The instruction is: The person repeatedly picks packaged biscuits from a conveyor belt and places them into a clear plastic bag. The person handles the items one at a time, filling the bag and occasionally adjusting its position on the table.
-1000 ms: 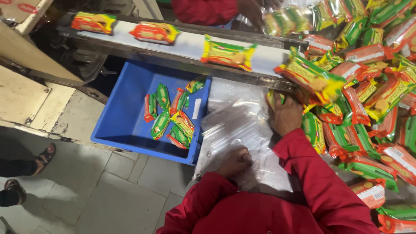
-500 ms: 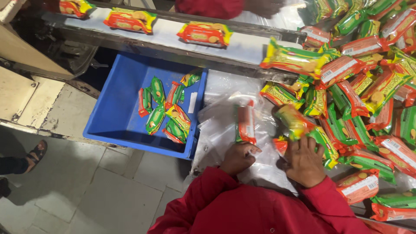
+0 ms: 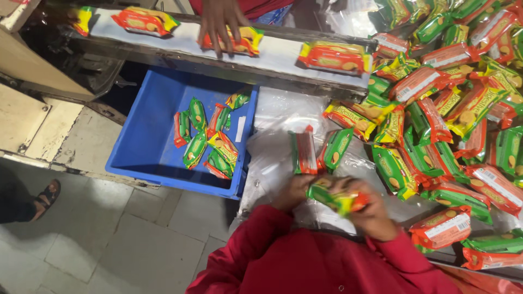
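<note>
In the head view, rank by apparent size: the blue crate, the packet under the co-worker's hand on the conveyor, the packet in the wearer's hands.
1. Blue crate.
2-3. Conveyor packet and held packet: look alike; unranked, one partly covered, one blurred.

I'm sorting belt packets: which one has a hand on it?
The middle packet on the conveyor belt; a co-worker's hand presses it, the others lie untouched.

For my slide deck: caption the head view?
Both hands grip a green-and-red foil biscuit packet beside a blue plastic crate.
</note>
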Motion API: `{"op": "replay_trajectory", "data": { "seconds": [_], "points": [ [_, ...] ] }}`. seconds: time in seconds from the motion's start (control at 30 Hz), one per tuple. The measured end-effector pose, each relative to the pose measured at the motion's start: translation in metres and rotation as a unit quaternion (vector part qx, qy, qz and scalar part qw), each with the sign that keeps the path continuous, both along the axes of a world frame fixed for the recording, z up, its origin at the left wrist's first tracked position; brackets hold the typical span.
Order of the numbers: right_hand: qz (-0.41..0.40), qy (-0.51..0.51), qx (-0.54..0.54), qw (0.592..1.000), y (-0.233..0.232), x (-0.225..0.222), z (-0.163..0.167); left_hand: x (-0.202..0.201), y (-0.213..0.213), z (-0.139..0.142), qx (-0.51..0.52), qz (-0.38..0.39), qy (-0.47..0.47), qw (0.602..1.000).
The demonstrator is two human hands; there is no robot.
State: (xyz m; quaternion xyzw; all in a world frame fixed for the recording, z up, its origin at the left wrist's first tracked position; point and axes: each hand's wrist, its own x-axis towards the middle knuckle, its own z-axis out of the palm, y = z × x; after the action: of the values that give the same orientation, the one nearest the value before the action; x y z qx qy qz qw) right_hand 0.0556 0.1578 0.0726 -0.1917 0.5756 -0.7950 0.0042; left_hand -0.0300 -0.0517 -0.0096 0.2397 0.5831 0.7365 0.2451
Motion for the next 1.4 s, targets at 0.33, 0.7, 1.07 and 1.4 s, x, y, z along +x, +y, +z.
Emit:
{"op": "replay_trajectory", "data": {
  "seconds": [0.33,0.7,1.07,1.4],
  "points": [
    [-0.185,0.057,0.163,0.967,-0.032,-0.003,-0.031,0.06,-0.013,0.053,-0.443,0.232,0.385,0.775],
    [-0.108,0.195,0.563,0.796,-0.028,0.024,0.006,0.11,0.002,0.126,-0.313,0.053,0.307,0.897],
    [-0.288,0.013,0.615,0.734,0.018,0.032,0.045,0.079,-0.002,0.149,-0.202,0.093,0.326,0.919],
    [-0.17,-0.106,0.733,0.651,0.093,-0.015,0.012,0.075,-0.01,0.167,-0.175,0.082,0.326,0.926]
  ]
}}
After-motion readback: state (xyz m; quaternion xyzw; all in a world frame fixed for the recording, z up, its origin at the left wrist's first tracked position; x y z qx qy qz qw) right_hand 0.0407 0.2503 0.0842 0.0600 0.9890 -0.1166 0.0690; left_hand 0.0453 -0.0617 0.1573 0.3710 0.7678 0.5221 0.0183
